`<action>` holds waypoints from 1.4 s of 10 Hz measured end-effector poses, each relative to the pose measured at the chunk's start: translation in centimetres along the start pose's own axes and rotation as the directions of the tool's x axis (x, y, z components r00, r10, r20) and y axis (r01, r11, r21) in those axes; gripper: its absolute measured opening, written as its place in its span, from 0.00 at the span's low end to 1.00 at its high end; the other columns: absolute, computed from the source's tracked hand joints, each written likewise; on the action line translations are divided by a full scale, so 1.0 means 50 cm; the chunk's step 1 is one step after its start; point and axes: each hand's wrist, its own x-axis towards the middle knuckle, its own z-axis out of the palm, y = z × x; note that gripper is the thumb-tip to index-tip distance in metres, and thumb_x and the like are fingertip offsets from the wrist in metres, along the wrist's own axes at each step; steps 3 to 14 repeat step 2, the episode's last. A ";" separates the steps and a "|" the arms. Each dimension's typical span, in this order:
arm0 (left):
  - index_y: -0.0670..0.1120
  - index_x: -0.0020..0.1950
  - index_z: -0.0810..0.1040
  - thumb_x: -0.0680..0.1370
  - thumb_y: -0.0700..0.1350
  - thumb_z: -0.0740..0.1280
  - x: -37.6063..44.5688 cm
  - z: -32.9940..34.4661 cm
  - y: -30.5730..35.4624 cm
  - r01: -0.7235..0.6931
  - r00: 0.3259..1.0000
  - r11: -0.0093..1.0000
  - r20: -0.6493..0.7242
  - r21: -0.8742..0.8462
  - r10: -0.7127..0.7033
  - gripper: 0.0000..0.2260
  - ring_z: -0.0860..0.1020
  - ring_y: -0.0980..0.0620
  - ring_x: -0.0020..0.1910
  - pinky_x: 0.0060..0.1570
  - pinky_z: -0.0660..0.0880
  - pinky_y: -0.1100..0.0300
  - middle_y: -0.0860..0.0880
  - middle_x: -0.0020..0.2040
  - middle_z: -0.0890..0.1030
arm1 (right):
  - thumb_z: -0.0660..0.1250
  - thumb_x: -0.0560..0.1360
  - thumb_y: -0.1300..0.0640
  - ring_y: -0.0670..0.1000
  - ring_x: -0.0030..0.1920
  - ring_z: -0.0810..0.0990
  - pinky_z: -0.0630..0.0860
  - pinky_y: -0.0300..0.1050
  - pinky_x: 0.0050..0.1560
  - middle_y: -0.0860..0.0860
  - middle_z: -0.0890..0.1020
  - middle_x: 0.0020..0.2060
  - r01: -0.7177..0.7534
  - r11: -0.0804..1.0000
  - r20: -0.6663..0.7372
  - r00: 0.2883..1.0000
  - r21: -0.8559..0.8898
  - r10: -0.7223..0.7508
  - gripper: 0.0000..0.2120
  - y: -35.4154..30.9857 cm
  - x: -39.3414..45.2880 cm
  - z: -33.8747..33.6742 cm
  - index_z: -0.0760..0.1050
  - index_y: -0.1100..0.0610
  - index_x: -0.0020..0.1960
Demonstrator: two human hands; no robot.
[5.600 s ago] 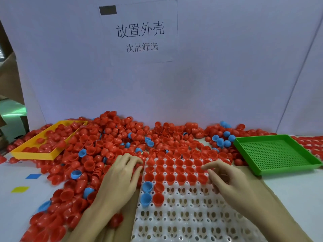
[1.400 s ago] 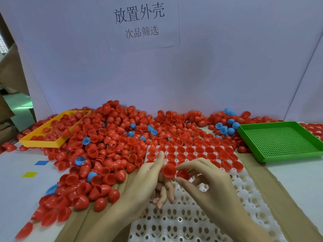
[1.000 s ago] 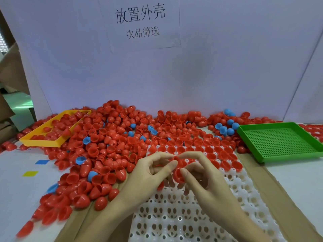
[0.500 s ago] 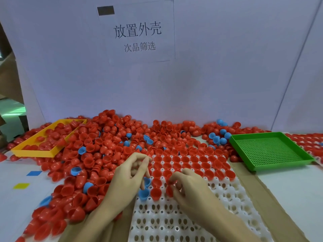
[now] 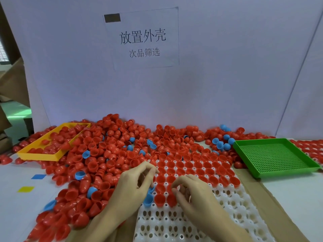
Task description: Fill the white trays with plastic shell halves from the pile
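Your left hand point(image 5: 135, 185) rests at the left edge of the white tray point(image 5: 232, 203), fingers curled with the tips near the thumb; whether it pinches anything, you cannot tell from here. Your right hand point(image 5: 194, 196) lies palm down on the tray, fingers bent onto a red shell point(image 5: 172, 199) seated in a cup; the grip itself is hidden. Both forearms come in from below. Beyond your fingertips the far rows are filled with red shells, with two blue shells point(image 5: 148, 200) beside your left hand. The pile point(image 5: 104, 154) spreads left of that hand.
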 end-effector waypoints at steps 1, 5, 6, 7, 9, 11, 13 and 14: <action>0.58 0.50 0.80 0.85 0.55 0.62 0.002 -0.005 -0.004 -0.091 0.996 0.992 0.005 0.092 0.091 0.09 0.77 0.53 0.31 0.33 0.74 0.62 0.54 0.34 0.79 | 0.70 0.82 0.58 0.46 0.40 0.81 0.78 0.40 0.40 0.46 0.83 0.38 -0.013 0.971 -0.086 0.996 0.238 0.035 0.10 0.021 -0.003 -0.027 0.83 0.44 0.49; 0.58 0.49 0.81 0.84 0.56 0.62 -0.008 -0.015 0.012 -0.120 0.993 0.985 0.027 0.123 0.118 0.10 0.75 0.56 0.30 0.33 0.72 0.64 0.56 0.34 0.78 | 0.70 0.82 0.57 0.47 0.35 0.82 0.78 0.39 0.37 0.49 0.85 0.37 0.018 0.920 -0.165 0.985 0.391 0.051 0.10 0.040 -0.012 -0.080 0.85 0.42 0.51; 0.58 0.49 0.81 0.84 0.56 0.62 -0.008 -0.015 0.012 -0.120 0.993 0.985 0.027 0.123 0.118 0.10 0.75 0.56 0.30 0.33 0.72 0.64 0.56 0.34 0.78 | 0.70 0.82 0.57 0.47 0.35 0.82 0.78 0.39 0.37 0.49 0.85 0.37 0.018 0.920 -0.165 0.985 0.391 0.051 0.10 0.040 -0.012 -0.080 0.85 0.42 0.51; 0.58 0.49 0.81 0.84 0.56 0.62 -0.008 -0.015 0.012 -0.120 0.993 0.985 0.027 0.123 0.118 0.10 0.75 0.56 0.30 0.33 0.72 0.64 0.56 0.34 0.78 | 0.70 0.82 0.57 0.47 0.35 0.82 0.78 0.39 0.37 0.49 0.85 0.37 0.018 0.920 -0.165 0.985 0.391 0.051 0.10 0.040 -0.012 -0.080 0.85 0.42 0.51; 0.58 0.49 0.81 0.84 0.56 0.62 -0.008 -0.015 0.012 -0.120 0.993 0.985 0.027 0.123 0.118 0.10 0.75 0.56 0.30 0.33 0.72 0.64 0.56 0.34 0.78 | 0.70 0.82 0.57 0.47 0.35 0.82 0.78 0.39 0.37 0.49 0.85 0.37 0.018 0.920 -0.165 0.985 0.391 0.051 0.10 0.040 -0.012 -0.080 0.85 0.42 0.51; 0.58 0.49 0.81 0.84 0.56 0.62 -0.008 -0.015 0.012 -0.120 0.993 0.985 0.027 0.123 0.118 0.10 0.75 0.56 0.30 0.33 0.72 0.64 0.56 0.34 0.78 | 0.70 0.82 0.57 0.47 0.35 0.82 0.78 0.39 0.37 0.49 0.85 0.37 0.018 0.920 -0.165 0.985 0.391 0.051 0.10 0.040 -0.012 -0.080 0.85 0.42 0.51; 0.58 0.49 0.81 0.84 0.56 0.62 -0.008 -0.015 0.012 -0.120 0.993 0.985 0.027 0.123 0.118 0.10 0.75 0.56 0.30 0.33 0.72 0.64 0.56 0.34 0.78 | 0.70 0.82 0.57 0.47 0.35 0.82 0.78 0.39 0.37 0.49 0.85 0.37 0.018 0.920 -0.165 0.985 0.391 0.051 0.10 0.040 -0.012 -0.080 0.85 0.42 0.51; 0.58 0.49 0.81 0.84 0.56 0.62 -0.008 -0.015 0.012 -0.120 0.993 0.985 0.027 0.123 0.118 0.10 0.75 0.56 0.30 0.33 0.72 0.64 0.56 0.34 0.78 | 0.70 0.82 0.57 0.47 0.35 0.82 0.78 0.39 0.37 0.49 0.85 0.37 0.018 0.920 -0.165 0.985 0.391 0.051 0.10 0.040 -0.012 -0.080 0.85 0.42 0.51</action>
